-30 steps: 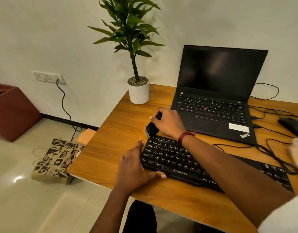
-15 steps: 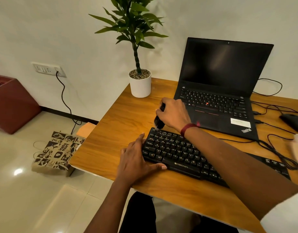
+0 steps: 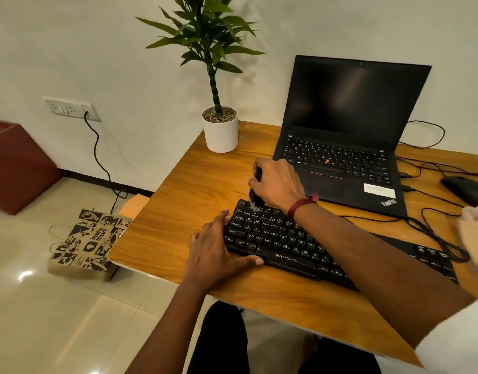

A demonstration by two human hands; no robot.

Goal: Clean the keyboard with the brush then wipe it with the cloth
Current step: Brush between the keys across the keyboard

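A black keyboard lies slanted on the wooden desk. My right hand is closed around a small black brush, whose bristles touch the top-left keys. My left hand rests flat on the desk against the keyboard's left end, thumb along its front edge. A pale cloth shows at the right edge of the frame, partly cut off.
An open black laptop stands behind the keyboard. A white potted plant sits at the desk's back left corner. A black mouse and tangled cables lie to the right. On the floor at left stands a printed paper bag.
The brush has come down from just beyond the keyboard's top-left corner onto the top-left keys. The camera view shifted slightly. My left hand kept its place.
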